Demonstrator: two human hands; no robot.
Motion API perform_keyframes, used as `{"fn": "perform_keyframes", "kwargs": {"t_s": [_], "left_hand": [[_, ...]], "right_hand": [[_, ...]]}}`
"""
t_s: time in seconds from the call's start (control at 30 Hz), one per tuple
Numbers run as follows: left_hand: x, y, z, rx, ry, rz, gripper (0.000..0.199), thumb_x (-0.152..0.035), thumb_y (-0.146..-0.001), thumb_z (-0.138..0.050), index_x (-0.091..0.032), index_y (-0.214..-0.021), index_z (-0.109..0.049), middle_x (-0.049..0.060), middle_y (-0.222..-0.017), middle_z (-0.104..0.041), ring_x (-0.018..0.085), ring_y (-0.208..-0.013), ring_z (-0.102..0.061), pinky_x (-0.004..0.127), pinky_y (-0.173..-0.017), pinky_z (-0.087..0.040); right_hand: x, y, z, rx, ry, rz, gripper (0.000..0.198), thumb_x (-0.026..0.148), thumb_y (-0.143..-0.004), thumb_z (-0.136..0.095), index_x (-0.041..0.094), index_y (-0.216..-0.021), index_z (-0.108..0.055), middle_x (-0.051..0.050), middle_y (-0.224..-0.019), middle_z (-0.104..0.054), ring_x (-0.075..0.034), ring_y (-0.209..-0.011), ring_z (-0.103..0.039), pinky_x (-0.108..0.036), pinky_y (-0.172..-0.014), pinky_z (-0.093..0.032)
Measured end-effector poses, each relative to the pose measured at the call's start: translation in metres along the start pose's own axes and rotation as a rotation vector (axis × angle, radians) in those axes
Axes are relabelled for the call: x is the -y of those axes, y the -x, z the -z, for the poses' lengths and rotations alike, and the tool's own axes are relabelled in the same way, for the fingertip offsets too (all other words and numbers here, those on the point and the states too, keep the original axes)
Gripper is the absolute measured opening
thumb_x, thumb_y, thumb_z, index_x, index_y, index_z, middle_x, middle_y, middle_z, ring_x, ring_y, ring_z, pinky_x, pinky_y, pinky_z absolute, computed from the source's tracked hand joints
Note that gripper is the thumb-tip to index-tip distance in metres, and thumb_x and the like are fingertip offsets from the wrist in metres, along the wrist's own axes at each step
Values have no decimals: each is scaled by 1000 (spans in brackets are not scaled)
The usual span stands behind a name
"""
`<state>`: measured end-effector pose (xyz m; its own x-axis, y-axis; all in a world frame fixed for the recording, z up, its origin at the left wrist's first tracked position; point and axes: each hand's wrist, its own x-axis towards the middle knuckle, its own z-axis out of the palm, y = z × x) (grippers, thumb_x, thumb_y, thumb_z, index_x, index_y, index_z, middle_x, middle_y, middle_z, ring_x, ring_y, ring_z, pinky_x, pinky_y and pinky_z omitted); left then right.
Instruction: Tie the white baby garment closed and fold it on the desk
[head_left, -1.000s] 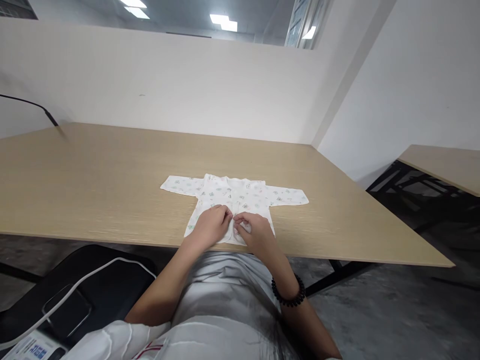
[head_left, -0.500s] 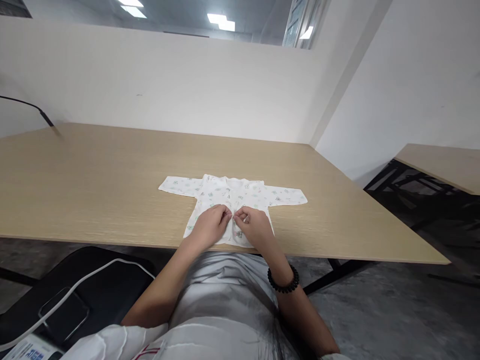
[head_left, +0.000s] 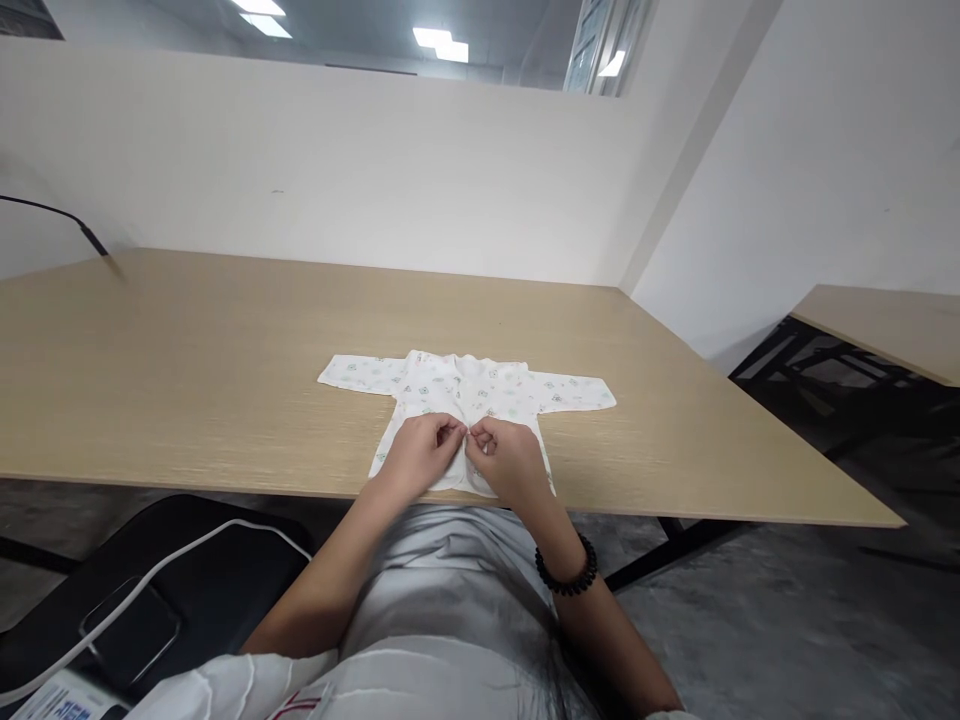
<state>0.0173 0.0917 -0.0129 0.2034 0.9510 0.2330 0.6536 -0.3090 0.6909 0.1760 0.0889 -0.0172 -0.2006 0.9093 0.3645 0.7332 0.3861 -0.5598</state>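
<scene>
A small white baby shirt (head_left: 495,385) with a pale green and brown print lies spread on the table, sleeves out to both sides and neckline away from me. My left hand (head_left: 426,448) pinches the left front edge near the middle of the shirt. Right beside it, my right hand (head_left: 508,455) pinches the other front edge, so the fingertips of both hands almost meet at the centre opening. The exact bit of cloth or fastener between the fingers is too small to make out. A black beaded bracelet (head_left: 568,566) circles my right wrist.
The wooden table (head_left: 225,380) has its front edge close to my body. A black chair (head_left: 210,570) with a white cable (head_left: 161,567) across it stands at lower left. A thin black stalk (head_left: 91,238) rises at the far left. Another table (head_left: 885,325) stands at right.
Both hands keep their pinch at the shirt's centre. The fingertips have shifted slightly and the front edges sit a little closer together.
</scene>
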Motion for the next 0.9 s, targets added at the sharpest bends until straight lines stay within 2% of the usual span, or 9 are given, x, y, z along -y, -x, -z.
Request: {"fn": "perform_keyframes", "kwargs": {"t_s": [0.27,0.47,0.6,0.73,0.9], "left_hand": [[-2,2,-3,-61,-37,30,23,-27,-87,-52,-19,-82,-73,2,-74,-74,16,-65,-63,25,-63,-42],[0,3,-4,-48,225,22,20,-30,-87,-55,-19,-84,-72,4,-84,-77,19,-79,-70,27,-71,-52],[-1,3,-4,-70,214,31,17,-28,-86,-55,-19,-83,-69,4,-81,-76,19,-76,-70,27,-69,-52],[-2,4,-5,-96,205,36,12,-26,-82,-58,-19,-79,-67,3,-77,-74,17,-71,-68,26,-67,-51],[-5,7,-5,-110,223,5,6,-22,-77,-60,-18,-76,-64,2,-71,-69,15,-67,-64,23,-64,-49]], "right_hand": [[0,1,0,-15,-42,-16,19,25,-87,-57,21,-69,-61,0,-64,-64,-14,-62,-57,-24,-60,-36],[7,5,0,-32,131,22,20,23,-89,-53,21,-69,-55,-1,-68,-65,-16,-65,-56,-26,-58,-30],[10,5,2,-31,139,20,18,23,-89,-53,21,-71,-56,-2,-71,-66,-17,-68,-57,-26,-59,-30],[5,2,4,-8,-42,-32,13,24,-84,-57,21,-71,-58,-1,-67,-65,-16,-64,-56,-25,-61,-35],[-9,-3,2,87,-528,-189,10,27,-77,-59,19,-70,-60,2,-62,-59,-13,-59,-55,-24,-58,-41]]}}
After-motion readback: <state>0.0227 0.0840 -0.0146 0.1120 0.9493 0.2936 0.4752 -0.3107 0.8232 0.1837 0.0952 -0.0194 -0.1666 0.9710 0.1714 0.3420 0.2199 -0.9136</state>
